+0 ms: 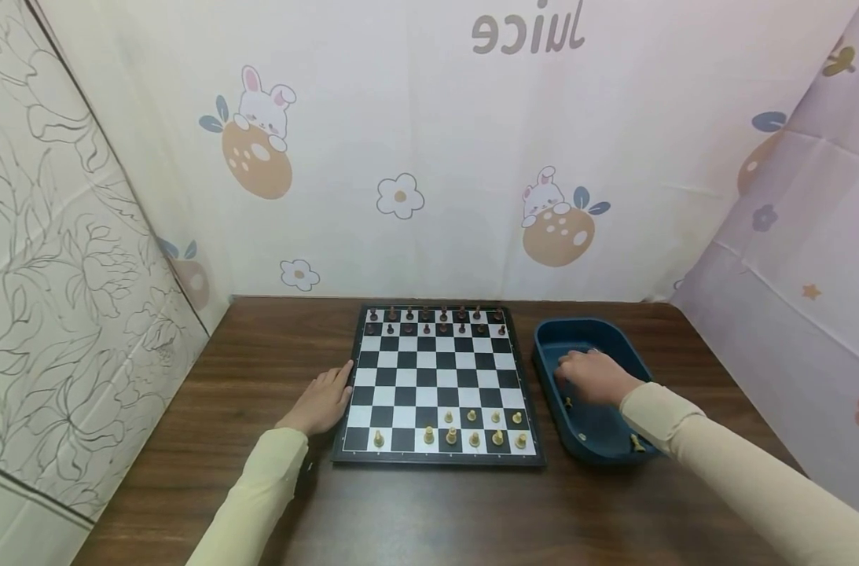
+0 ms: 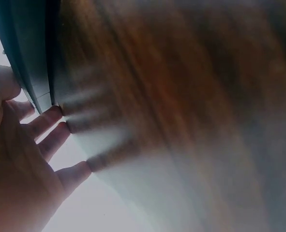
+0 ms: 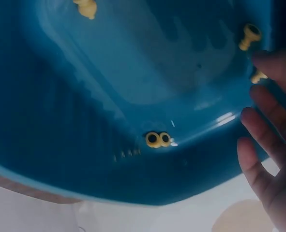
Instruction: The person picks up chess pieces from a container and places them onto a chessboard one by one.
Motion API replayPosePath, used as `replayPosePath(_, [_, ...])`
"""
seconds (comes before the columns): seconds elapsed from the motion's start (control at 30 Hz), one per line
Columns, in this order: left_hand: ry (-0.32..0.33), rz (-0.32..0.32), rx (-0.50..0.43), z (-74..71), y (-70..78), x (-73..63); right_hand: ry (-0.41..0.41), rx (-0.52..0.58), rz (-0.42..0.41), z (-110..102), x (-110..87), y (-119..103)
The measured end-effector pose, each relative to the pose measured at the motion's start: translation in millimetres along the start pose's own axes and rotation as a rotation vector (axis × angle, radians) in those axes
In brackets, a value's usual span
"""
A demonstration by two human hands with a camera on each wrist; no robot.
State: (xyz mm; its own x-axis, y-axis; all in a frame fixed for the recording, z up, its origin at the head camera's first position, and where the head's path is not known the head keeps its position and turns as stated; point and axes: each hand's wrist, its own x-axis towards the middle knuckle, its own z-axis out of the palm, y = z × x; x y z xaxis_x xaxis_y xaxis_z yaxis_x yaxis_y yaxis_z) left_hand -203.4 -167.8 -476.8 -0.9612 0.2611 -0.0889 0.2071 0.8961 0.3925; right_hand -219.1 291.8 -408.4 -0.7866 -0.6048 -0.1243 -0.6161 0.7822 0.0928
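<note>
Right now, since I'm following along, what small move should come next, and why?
Probably lift the pale piece nearest the right hand from the blue tray, since the chessboard has gaps toward the left of its near two rows.

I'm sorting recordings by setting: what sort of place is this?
Probably a room at home, perhaps a corner arranged for filming: a wood-grain table with a chessboard stands against a bunny-print backdrop.

A brown wood-grain tabletop point(image 1: 401, 515) lies beneath the fingers point(image 2: 54, 141). Beyond them hangs a rabbit-print cloth point(image 1: 443, 102); leftward stands a flower-patterned panel point(image 1: 68, 267).
</note>
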Motion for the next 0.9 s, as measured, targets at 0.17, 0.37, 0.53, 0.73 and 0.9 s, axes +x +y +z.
replayPosePath(0.17, [0.002, -0.006, -0.006, -1.5, 1.6, -1.2, 0.031, -0.038, -0.030, 9.2, -1.2, 1.3])
replayPosePath(0.37, [0.003, -0.004, -0.008, -2.8, 2.4, -1.9, 0.042, -0.056, -0.065, 15.0, -2.7, 3.3])
replayPosePath(0.53, [0.007, -0.002, -0.005, -2.6, 2.0, -2.0, 0.047, -0.042, -0.060, 14.5, -3.7, 4.3])
replayPosePath(0.73, [0.004, -0.003, -0.007, -2.0, 2.1, -2.0, 0.009, -0.020, -0.020, 10.4, -2.7, 6.4])
replayPosePath(0.9, [0.002, -0.006, -0.002, -1.6, 1.8, -1.6, -0.010, 0.007, -0.002, 4.5, -1.6, 10.2])
